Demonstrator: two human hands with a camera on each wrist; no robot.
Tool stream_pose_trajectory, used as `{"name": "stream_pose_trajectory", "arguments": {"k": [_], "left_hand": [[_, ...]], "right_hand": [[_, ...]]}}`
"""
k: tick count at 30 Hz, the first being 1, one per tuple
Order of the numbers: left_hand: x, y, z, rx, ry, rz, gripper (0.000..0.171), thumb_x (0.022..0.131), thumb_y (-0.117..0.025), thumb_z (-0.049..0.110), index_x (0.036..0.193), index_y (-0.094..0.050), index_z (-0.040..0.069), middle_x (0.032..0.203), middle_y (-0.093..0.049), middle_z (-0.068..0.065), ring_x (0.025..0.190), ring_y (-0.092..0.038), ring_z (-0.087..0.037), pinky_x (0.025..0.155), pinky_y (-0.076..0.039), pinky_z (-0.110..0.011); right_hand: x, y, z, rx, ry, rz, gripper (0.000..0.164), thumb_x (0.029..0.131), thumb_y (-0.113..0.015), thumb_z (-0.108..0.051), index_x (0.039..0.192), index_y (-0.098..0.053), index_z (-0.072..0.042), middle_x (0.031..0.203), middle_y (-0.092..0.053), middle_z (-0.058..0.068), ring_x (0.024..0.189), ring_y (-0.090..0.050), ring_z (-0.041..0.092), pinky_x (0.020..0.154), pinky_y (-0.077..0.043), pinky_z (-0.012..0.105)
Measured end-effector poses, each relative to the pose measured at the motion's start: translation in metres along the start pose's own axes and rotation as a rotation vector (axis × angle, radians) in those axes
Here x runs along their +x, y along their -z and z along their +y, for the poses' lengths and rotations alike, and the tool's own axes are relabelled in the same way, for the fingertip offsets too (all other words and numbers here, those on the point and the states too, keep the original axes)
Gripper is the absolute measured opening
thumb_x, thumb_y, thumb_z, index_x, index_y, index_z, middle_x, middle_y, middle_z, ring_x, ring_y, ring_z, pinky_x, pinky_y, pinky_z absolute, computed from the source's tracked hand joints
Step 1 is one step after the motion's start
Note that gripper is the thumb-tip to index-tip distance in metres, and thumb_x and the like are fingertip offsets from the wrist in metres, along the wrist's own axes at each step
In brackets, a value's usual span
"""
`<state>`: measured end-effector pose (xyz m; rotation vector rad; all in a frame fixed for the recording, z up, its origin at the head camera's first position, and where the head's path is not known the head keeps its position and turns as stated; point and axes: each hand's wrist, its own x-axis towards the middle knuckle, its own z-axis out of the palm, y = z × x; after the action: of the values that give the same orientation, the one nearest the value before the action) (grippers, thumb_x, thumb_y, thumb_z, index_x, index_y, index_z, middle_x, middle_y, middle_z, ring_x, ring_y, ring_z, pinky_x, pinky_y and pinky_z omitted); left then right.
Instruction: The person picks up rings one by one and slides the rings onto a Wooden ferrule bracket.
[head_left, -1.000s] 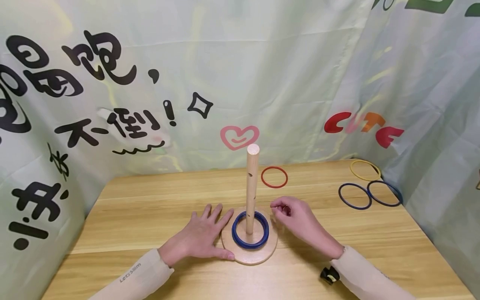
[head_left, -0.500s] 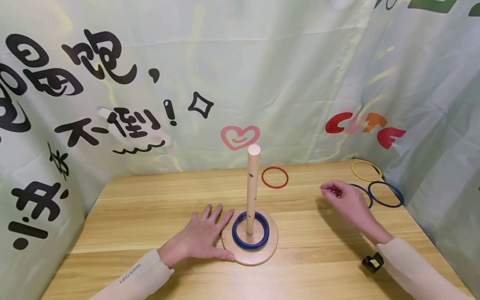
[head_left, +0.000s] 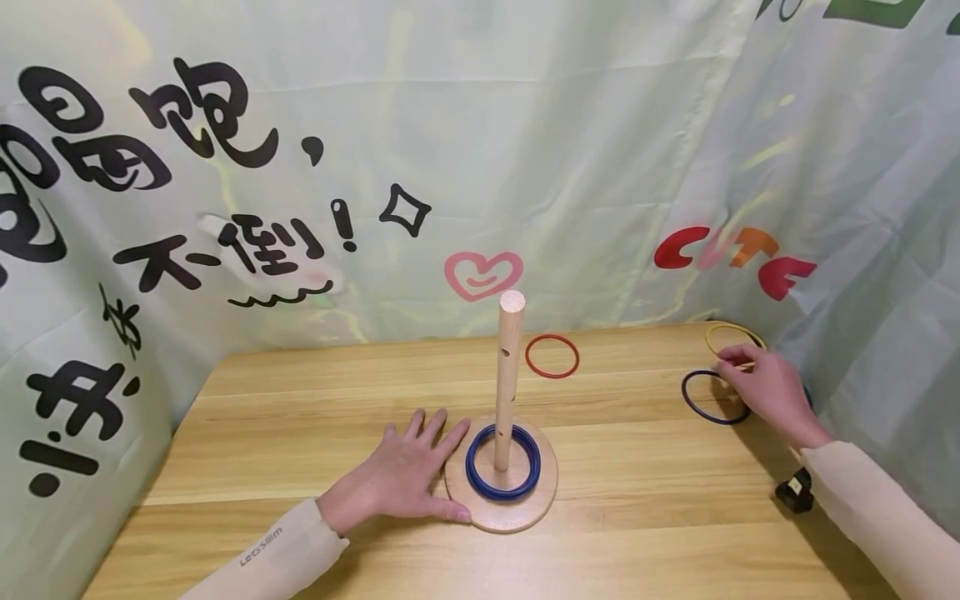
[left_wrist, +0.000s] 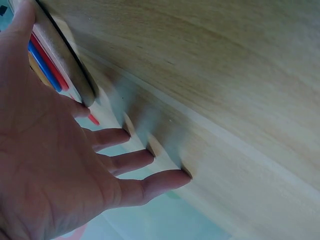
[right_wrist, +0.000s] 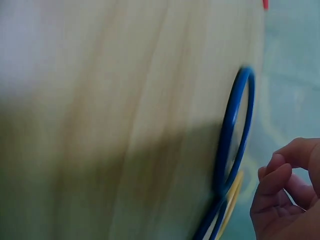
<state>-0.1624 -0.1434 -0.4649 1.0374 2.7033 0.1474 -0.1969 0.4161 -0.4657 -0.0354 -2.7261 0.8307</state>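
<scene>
My left hand (head_left: 401, 479) lies with spread fingers at the left edge of a round wooden base (head_left: 502, 518); thumb and index fingertips touch its rim. From the base rises a wooden peg (head_left: 510, 358), with blue rings (head_left: 504, 497) stacked around its foot. A red band (left_wrist: 50, 62) and a blue band (left_wrist: 44, 65) show above the base in the left wrist view. At the far right, my right hand (head_left: 776, 396) hovers above loose rings, fingers curled toward the thumb and holding nothing. Under its fingertips lies a blue ring (head_left: 712, 421); a second blue ring (head_left: 807, 396) is mostly hidden.
A yellow ring (head_left: 731, 324) lies at the back right corner, partly covered by the right hand. Behind the peg, to its right, is a red ring (head_left: 552, 377). Printed cloth (head_left: 585, 167) hangs along the back and sides of the wooden table (head_left: 622, 542).
My right hand has moved from beside the base, across the table to the right, to the loose blue and yellow rings. The left hand and the stacked rings have stayed put.
</scene>
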Motion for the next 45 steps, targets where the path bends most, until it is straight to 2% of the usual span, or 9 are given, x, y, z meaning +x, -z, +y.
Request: {"name": "stream_pose_trajectory", "arguments": {"k": [4, 7, 11, 17, 24, 29, 34, 40, 45], "left_hand": [[0.0, -0.001, 0.0, 0.002, 0.004, -0.002, 0.125, 0.085, -0.064, 0.092, 0.176, -0.025, 0.016, 0.172, -0.027, -0.032, 0.15, -0.032, -0.064, 0.1, -0.038, -0.085], [0.001, -0.002, 0.0, 0.01, 0.003, 0.0, 0.125, 0.084, -0.063, 0.092, 0.176, -0.025, 0.016, 0.172, -0.028, -0.032, 0.15, -0.033, -0.064, 0.099, -0.039, -0.085], [0.001, -0.001, 0.0, 0.022, -0.004, 0.008, 0.124, 0.085, -0.063, 0.092, 0.176, -0.026, 0.016, 0.171, -0.03, -0.031, 0.149, -0.034, -0.064, 0.098, -0.041, -0.084], [0.001, -0.001, 0.0, 0.033, -0.006, 0.01, 0.124, 0.085, -0.062, 0.092, 0.175, -0.027, 0.016, 0.17, -0.031, -0.031, 0.148, -0.036, -0.063, 0.097, -0.042, -0.083], [0.001, -0.001, 0.0, 0.042, -0.002, 0.009, 0.124, 0.085, -0.062, 0.093, 0.176, -0.027, 0.016, 0.171, -0.031, -0.031, 0.149, -0.036, -0.063, 0.097, -0.042, -0.083], [0.001, -0.001, 0.0, 0.045, -0.001, 0.01, 0.125, 0.084, -0.062, 0.093, 0.175, -0.027, 0.015, 0.171, -0.031, -0.031, 0.148, -0.036, -0.063, 0.097, -0.042, -0.082], [0.001, 0.0, 0.0, 0.049, 0.006, -0.004, 0.124, 0.084, -0.061, 0.093, 0.176, -0.026, 0.016, 0.171, -0.03, -0.03, 0.15, -0.034, -0.063, 0.099, -0.042, -0.082], [0.002, 0.0, 0.001, 0.03, 0.008, -0.011, 0.125, 0.085, -0.063, 0.092, 0.176, -0.025, 0.016, 0.172, -0.028, -0.031, 0.15, -0.033, -0.063, 0.099, -0.04, -0.084], [0.002, -0.001, 0.001, 0.029, 0.012, -0.013, 0.125, 0.085, -0.063, 0.092, 0.176, -0.024, 0.016, 0.172, -0.028, -0.031, 0.15, -0.033, -0.063, 0.1, -0.04, -0.084]], "right_hand": [[0.008, 0.003, 0.019, -0.03, -0.013, -0.016, 0.031, 0.105, -0.072, -0.013, 0.125, -0.072, 0.01, 0.114, -0.074, 0.03, 0.085, -0.07, 0.024, 0.063, -0.047, 0.02], [0.012, 0.003, 0.027, -0.061, -0.018, -0.023, 0.03, 0.102, -0.072, -0.011, 0.122, -0.072, 0.011, 0.115, -0.073, 0.032, 0.098, -0.068, 0.044, 0.072, -0.046, 0.029], [0.017, 0.003, 0.035, -0.091, -0.029, -0.023, 0.025, 0.097, -0.073, -0.006, 0.115, -0.073, 0.011, 0.111, -0.073, 0.033, 0.099, -0.066, 0.05, 0.076, -0.045, 0.044], [0.025, 0.005, 0.038, -0.145, 0.014, -0.069, 0.016, 0.095, -0.073, -0.003, 0.105, -0.076, 0.01, 0.1, -0.074, 0.028, 0.087, -0.067, 0.045, 0.074, -0.049, 0.05], [0.038, 0.005, 0.034, -0.235, 0.122, -0.173, 0.009, 0.093, -0.074, -0.004, 0.085, -0.076, 0.0, 0.079, -0.07, 0.007, 0.069, -0.062, 0.023, 0.065, -0.049, 0.041], [0.039, 0.002, 0.024, -0.222, 0.11, -0.196, 0.01, 0.093, -0.078, -0.009, 0.088, -0.074, -0.001, 0.079, -0.068, 0.003, 0.071, -0.06, 0.023, 0.066, -0.048, 0.039], [0.034, -0.004, 0.015, -0.161, 0.068, -0.137, 0.018, 0.094, -0.08, -0.01, 0.101, -0.069, 0.003, 0.088, -0.071, 0.012, 0.076, -0.061, 0.028, 0.065, -0.049, 0.038], [0.027, -0.012, 0.006, -0.121, 0.179, 0.003, 0.016, 0.092, -0.083, -0.009, 0.102, -0.071, -0.003, 0.089, -0.072, 0.01, 0.075, -0.064, 0.022, 0.059, -0.047, 0.027], [0.021, -0.013, -0.008, -0.087, 0.268, 0.069, 0.013, 0.092, -0.082, -0.006, 0.102, -0.075, -0.005, 0.093, -0.07, 0.007, 0.076, -0.061, 0.018, 0.064, -0.043, 0.018]]}}
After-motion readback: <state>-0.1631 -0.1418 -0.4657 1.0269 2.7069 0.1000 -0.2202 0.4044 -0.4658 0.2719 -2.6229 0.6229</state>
